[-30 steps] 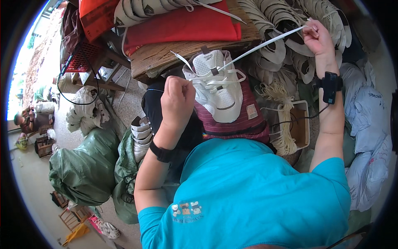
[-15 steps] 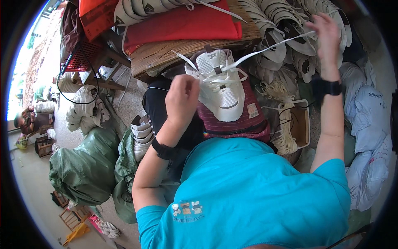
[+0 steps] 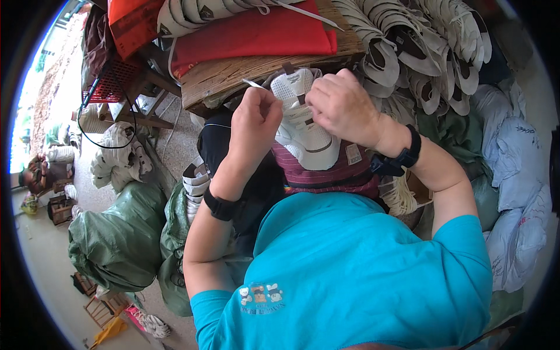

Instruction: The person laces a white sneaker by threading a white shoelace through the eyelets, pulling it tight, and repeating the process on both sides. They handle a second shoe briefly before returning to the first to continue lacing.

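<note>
A white sneaker upper (image 3: 312,143) with mesh panels lies toe toward me on a maroon striped cloth (image 3: 294,172) over my lap. My left hand (image 3: 255,119) is closed at its left edge, fingertips pinched together. Just above those fingers a white shoelace (image 3: 252,83) shows its loose end. Over the lacing on the right side, my right hand (image 3: 344,108) is closed with bent fingers, hiding the right eyelets. What either hand grips is hidden by the fingers.
Beyond the shoe is a wooden bench (image 3: 233,76) bearing red cloth (image 3: 256,46) and stacked uppers (image 3: 216,14). More uppers (image 3: 402,46) are piled at the right, near a bundle of cream laces (image 3: 399,197). Green sacks (image 3: 119,233) stand left, pale sacks (image 3: 519,157) right.
My right hand has come in from the far upper right, where a lace stretched toward it, to the shoe's right side, and its fingers have closed. My left hand has hardly moved.
</note>
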